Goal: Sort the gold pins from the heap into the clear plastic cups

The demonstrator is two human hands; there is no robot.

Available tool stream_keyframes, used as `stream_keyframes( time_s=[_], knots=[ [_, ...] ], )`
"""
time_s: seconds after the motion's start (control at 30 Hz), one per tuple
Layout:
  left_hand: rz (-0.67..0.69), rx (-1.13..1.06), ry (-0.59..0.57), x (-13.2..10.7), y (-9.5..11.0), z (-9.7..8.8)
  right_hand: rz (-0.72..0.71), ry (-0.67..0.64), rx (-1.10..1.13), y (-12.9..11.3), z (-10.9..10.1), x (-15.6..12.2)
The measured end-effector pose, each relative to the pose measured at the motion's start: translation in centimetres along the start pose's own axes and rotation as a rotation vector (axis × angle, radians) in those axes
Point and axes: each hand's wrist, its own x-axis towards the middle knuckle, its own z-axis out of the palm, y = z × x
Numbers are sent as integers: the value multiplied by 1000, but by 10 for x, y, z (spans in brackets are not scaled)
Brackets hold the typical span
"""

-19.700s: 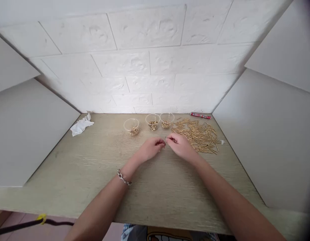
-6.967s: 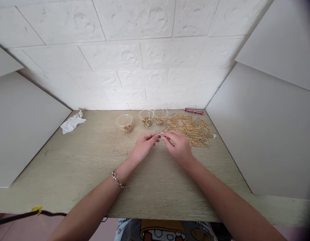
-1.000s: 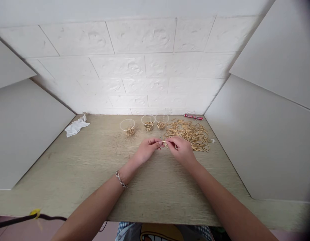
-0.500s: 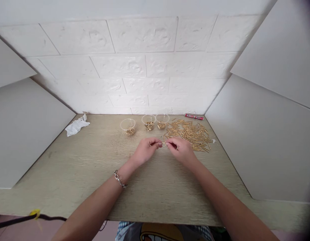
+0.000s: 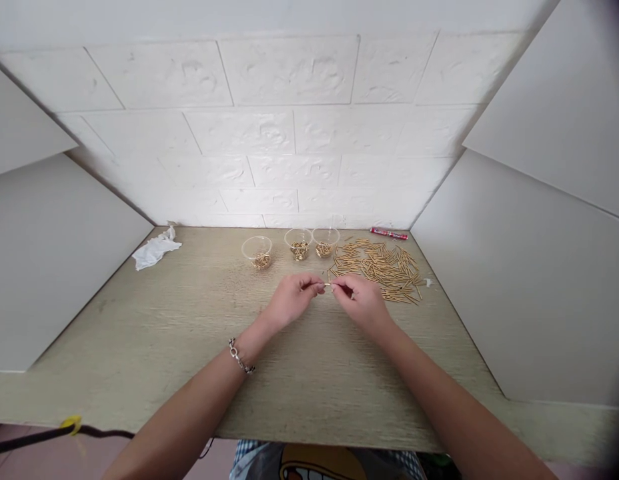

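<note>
Between my two hands is a small brass-coloured pin [image 5: 327, 285], held level just above the table. My left hand [image 5: 292, 297] pinches its left end between thumb and fingers. At its right end, my right hand [image 5: 360, 299] is closed in a pinch too; the fingertips cover both ends. A spread pile of similar gold-coloured pins [image 5: 384, 267] lies just beyond and to the right of my right hand. Behind my hands stand clear plastic cups with small gold-coloured parts in them: a left cup [image 5: 257, 248], a middle cup [image 5: 298, 239] and a right cup [image 5: 326, 238].
White crumpled tissue [image 5: 157, 249] lies at the back left of the table [image 5: 154, 333]. A red printed tube [image 5: 388, 233] rests by the back wall [image 5: 269, 130]. Pale panels [image 5: 519, 280] flank both sides. A black cable [image 5: 99, 433] runs along the front left.
Both hands keep nearly the same pose around the pin. The whole view has shifted very slightly; the cups and pile look unchanged.
</note>
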Motion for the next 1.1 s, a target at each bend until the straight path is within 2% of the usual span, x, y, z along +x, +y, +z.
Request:
stream_keyframes(
  time_s=[0.13,0.33,0.5,0.7,0.87,1.0,1.1],
  knots=[
    [1,22,-17,-1,1,-1,98,-71,85,2,-1,1],
    [17,32,-15,0,-1,-1,155,-2,142,0,3,0],
    [39,79,-46,-1,1,-3,224,-127,246,3,1,1],
    [40,69,-30,0,-1,-3,256,-6,222,-2,7,-2],
    [106,54,-60,0,-3,3,153,19,156,-3,10,-4],
    [129,142,-91,1,-10,7,1,-10,21,3,15,-5],
    [208,206,-125,3,-17,8,-45,-54,-54,8,18,-6]
  ],
)
